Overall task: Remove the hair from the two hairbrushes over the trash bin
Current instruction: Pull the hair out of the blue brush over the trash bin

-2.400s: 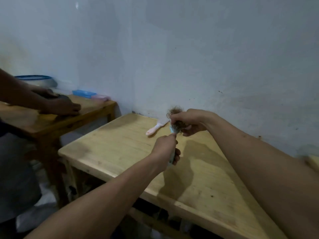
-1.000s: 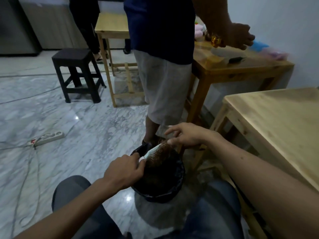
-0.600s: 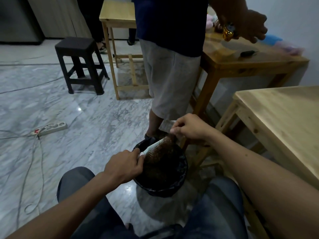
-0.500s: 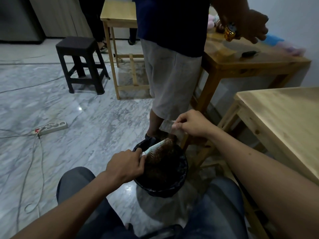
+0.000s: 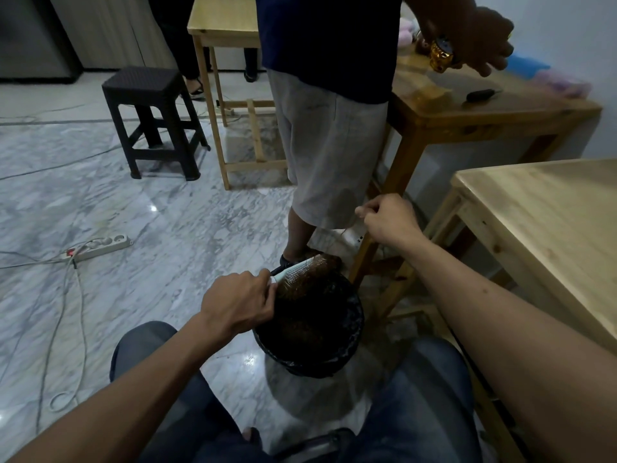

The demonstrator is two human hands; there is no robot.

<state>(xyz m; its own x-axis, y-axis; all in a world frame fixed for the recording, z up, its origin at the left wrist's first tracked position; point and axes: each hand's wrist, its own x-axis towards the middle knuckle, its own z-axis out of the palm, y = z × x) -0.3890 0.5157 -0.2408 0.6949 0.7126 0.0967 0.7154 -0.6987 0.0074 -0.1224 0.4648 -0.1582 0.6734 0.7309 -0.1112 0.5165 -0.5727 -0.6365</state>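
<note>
On the marble floor at far left lies a power strip (image 5: pixel 100 246), and behind it stands a black stool (image 5: pixel 152 118). The left hand (image 5: pixel 238 304) is wrapped around the handle of a hairbrush (image 5: pixel 305 272), holding it bristles-up over the near rim of the black trash bin (image 5: pixel 350 349); brown hair (image 5: pixel 329 262) is matted in the bristles. A standing person (image 5: pixel 329 105) is just behind the bin. The right hand (image 5: pixel 387 220) is raised above and apart from the brush, fingertips pinched together on thin strands, barely visible. A pale wooden table (image 5: pixel 547 235) fills the right.
</note>
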